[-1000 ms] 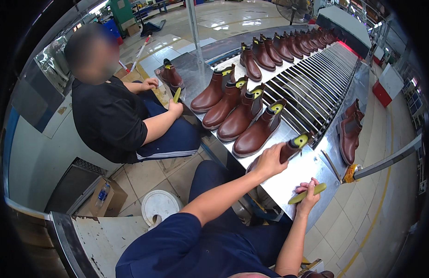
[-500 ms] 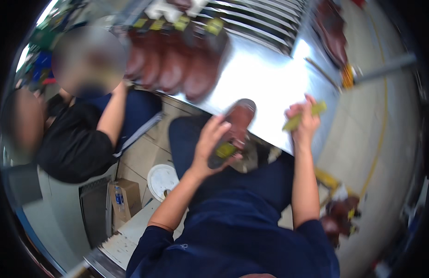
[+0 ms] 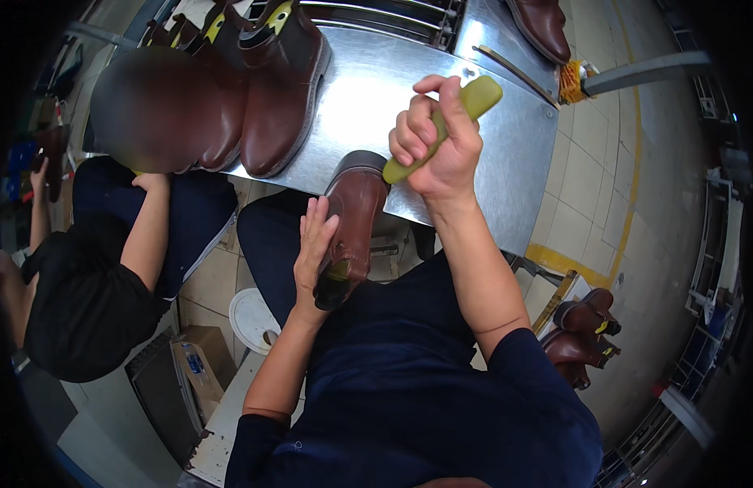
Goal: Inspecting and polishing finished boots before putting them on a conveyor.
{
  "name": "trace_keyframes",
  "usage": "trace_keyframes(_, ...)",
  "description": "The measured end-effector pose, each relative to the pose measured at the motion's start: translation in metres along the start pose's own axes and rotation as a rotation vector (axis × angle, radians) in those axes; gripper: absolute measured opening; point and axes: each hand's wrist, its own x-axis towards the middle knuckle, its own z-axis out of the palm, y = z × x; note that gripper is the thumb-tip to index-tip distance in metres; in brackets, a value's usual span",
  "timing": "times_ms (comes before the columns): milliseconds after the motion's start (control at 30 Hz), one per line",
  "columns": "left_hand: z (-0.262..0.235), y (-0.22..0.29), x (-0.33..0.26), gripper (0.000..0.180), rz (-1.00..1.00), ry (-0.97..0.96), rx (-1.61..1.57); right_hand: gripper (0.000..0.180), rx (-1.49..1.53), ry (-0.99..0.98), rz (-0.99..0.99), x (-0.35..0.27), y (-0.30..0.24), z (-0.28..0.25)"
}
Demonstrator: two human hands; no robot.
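A brown leather boot (image 3: 356, 207) lies between my thighs and the metal table, its dark heel by the table edge and its open top towards me. My left hand (image 3: 313, 244) holds it from the left side, fingers fairly straight along the leather; the thumb is hard to make out. Wrapped in my right hand (image 3: 441, 150) is a yellow-green oblong bar (image 3: 484, 96) with rounded ends. Its lower end comes close to the boot's heel; whether they touch, I cannot tell.
Several brown boots (image 3: 279, 106) stand on the metal table (image 3: 507, 163) at the left, and another boot (image 3: 543, 28) is at the far right. More boots (image 3: 576, 342) are stacked low on the right. A co-worker (image 3: 92, 285) sits at my left, beside a white bucket lid (image 3: 254, 319).
My right hand has moved left and up close to the boot, still with the bar. The boot has turned to show its back and heel, and my left fingers have straightened along it.
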Motion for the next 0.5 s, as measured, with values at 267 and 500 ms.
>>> trace_keyframes(267, -0.008, -0.002, 0.002, 0.080, -0.080, -0.057, -0.025, 0.033, -0.035, -0.084, -0.005, 0.021, 0.025, 0.015)
trace_keyframes(500, -0.011, 0.000, 0.006, 0.072, -0.163, -0.014, -0.154, 0.031, -0.173, -0.378, -0.085, 0.021, 0.030, 0.005)
